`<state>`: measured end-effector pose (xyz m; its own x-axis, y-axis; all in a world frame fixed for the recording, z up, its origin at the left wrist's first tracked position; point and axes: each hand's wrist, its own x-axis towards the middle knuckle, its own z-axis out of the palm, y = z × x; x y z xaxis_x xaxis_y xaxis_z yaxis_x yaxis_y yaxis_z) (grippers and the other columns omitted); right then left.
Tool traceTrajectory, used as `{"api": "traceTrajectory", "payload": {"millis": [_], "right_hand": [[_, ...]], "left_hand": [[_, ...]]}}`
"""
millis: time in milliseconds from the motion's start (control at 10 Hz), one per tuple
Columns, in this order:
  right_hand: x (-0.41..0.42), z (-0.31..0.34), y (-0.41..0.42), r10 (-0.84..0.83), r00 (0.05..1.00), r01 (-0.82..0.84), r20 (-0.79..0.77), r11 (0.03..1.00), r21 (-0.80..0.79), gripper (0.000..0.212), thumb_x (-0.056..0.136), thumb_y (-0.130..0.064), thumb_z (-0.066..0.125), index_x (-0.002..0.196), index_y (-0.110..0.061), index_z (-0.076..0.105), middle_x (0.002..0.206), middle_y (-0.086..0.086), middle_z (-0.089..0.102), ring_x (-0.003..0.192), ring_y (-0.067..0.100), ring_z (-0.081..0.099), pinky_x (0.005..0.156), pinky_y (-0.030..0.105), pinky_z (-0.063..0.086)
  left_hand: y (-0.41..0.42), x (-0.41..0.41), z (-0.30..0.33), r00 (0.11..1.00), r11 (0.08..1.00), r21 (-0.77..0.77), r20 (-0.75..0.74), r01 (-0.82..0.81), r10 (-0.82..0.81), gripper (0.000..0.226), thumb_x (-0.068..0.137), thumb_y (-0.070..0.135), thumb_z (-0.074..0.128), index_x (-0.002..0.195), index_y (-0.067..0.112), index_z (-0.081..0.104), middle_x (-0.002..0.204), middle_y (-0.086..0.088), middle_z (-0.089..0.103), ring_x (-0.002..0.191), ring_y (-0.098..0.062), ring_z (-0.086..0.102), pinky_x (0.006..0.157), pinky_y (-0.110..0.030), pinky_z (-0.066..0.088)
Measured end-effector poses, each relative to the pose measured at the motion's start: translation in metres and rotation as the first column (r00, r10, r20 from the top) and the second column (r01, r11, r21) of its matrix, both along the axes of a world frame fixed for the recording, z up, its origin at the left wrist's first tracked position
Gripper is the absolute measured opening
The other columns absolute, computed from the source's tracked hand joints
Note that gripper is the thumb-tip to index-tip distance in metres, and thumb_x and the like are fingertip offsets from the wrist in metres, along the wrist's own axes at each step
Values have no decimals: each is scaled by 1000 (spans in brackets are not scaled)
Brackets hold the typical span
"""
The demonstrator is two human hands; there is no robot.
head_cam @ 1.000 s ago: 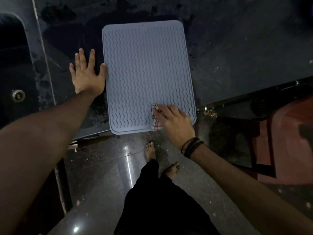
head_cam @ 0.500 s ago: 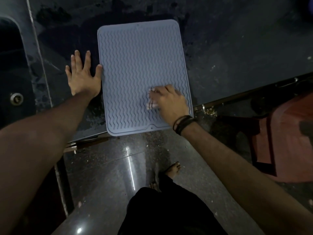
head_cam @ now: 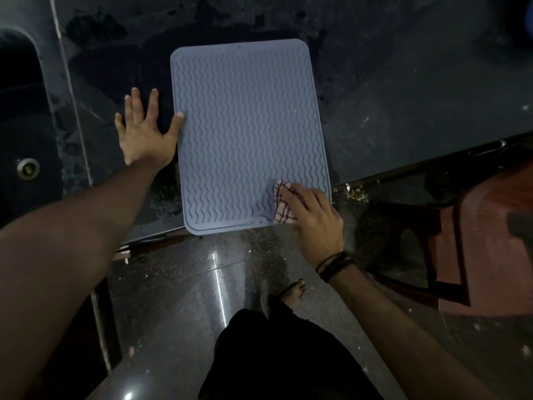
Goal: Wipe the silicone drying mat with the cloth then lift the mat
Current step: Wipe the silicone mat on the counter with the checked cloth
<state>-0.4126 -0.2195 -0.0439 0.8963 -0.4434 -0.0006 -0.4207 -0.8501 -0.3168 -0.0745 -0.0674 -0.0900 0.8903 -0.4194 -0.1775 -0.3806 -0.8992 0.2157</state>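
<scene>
A grey-blue silicone drying mat [head_cam: 248, 134] with wavy ridges lies flat on the dark counter, its near edge hanging a little over the counter's front. My right hand [head_cam: 314, 223] presses a pale checked cloth [head_cam: 282, 206] onto the mat's near right corner; most of the cloth is hidden under my fingers. My left hand [head_cam: 145, 134] lies flat on the counter with fingers spread, its thumb touching the mat's left edge.
The dark wet counter [head_cam: 403, 96] runs behind and beside the mat. A sink with a metal drain [head_cam: 28, 168] is at the far left. A reddish-brown stool or chair [head_cam: 490, 249] stands at the right. Polished floor and my bare foot [head_cam: 294, 293] are below.
My right hand slid the cloth up the mat toward its middle, then back down to the near right corner. The left hand has stayed flat beside the mat.
</scene>
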Motion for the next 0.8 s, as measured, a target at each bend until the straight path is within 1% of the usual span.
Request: {"api": "traceTrajectory", "payload": {"millis": [100, 200, 300, 400, 500, 600, 700, 800], "right_hand": [[19, 9, -10, -108, 993, 106, 52, 993, 43, 63, 69, -8, 69, 130, -20, 56, 128, 1, 57, 113, 24, 50, 74, 38, 55], [44, 23, -29, -131, 986, 131, 100, 991, 11, 64, 68, -7, 67, 129, -21, 57, 127, 0, 57, 113, 23, 50, 73, 37, 54], [74, 27, -52, -79, 992, 85, 102, 995, -47, 60, 68, -6, 71, 126, -20, 59, 125, 1, 59, 112, 26, 52, 74, 39, 54], [102, 17, -66, 30, 1000, -30, -9, 996, -83, 62, 65, -2, 73, 123, -18, 62, 121, 4, 61, 111, 29, 53, 75, 42, 53], [101, 4, -58, 143, 983, -155, -114, 982, -112, 54, 69, -1, 70, 122, -13, 63, 122, 11, 61, 113, 35, 53, 85, 49, 48], [71, 2, -41, 156, 979, -173, -131, 976, -131, 54, 74, -7, 69, 127, -15, 59, 128, 8, 57, 116, 32, 50, 93, 51, 44], [32, 1, -25, 192, 971, -210, -140, 969, -131, 52, 80, -6, 59, 131, -18, 54, 134, 5, 52, 116, 29, 49, 94, 49, 45], [11, 3, -20, 220, 964, -238, -149, 965, -112, 50, 79, -5, 58, 127, -19, 56, 131, 3, 54, 114, 28, 51, 92, 49, 47]], "left_hand": [[0, 1, -2, 1000, 1000, 9, 10, 2, -2, 79, 99, 75, 19, 165, 34, 10, 173, -4, -2, 159, -23, -4, 127, -50, -2], [-1, 2, -3, 1000, 1000, 21, 12, -5, 5, 76, 100, 72, 17, 165, 33, 8, 173, -4, -3, 159, -22, -5, 127, -50, -2], [-1, 2, -4, 1000, 1000, 13, 11, -5, 5, 75, 101, 70, 16, 165, 32, 8, 173, -4, -3, 159, -22, -5, 127, -49, -3], [0, 2, -3, 1000, 1000, 10, 12, -4, 3, 75, 101, 71, 16, 165, 33, 8, 173, -4, -2, 159, -22, -5, 127, -49, -2], [0, 2, -3, 1000, 1000, 9, 11, -5, 5, 75, 101, 71, 17, 165, 33, 8, 173, -4, -2, 159, -22, -5, 127, -49, -2], [0, 2, -3, 1000, 1000, 3, 8, -8, 8, 75, 100, 71, 18, 165, 33, 9, 173, -4, -2, 159, -22, -5, 127, -49, -2], [0, 1, -1, 1000, 1000, -4, 0, -11, 11, 75, 101, 71, 19, 165, 33, 9, 173, -3, -2, 159, -21, -5, 127, -49, -3], [0, 1, -1, 1000, 1000, -1, -1, -14, 14, 76, 100, 71, 18, 165, 33, 9, 173, -3, -2, 159, -21, -5, 127, -49, -2]]}}
